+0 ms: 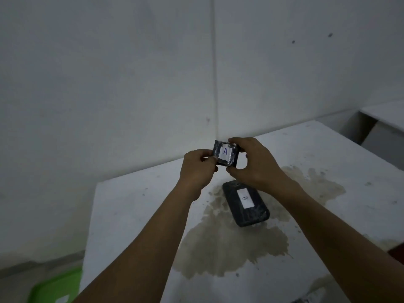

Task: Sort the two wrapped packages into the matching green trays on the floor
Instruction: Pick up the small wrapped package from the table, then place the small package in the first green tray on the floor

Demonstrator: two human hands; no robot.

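A small black wrapped package with a white label marked A (pixel 225 153) is held up above the table, label facing me. My left hand (pixel 197 170) pinches its left edge and my right hand (pixel 251 164) grips its right side from top and bottom. A larger black wrapped package with a white label marked B (pixel 246 203) lies flat on the white table (pixel 131 215), just below my right wrist. A corner of one green tray (pixel 55 288) shows on the floor at the bottom left, partly cut off by the frame. No second tray is in view.
The table top carries a large brownish stain (pixel 229 248) around and below package B. A white wall (pixel 131 84) stands right behind the table. Another white table or shelf (pixel 384 110) is at the far right, with a gap between.
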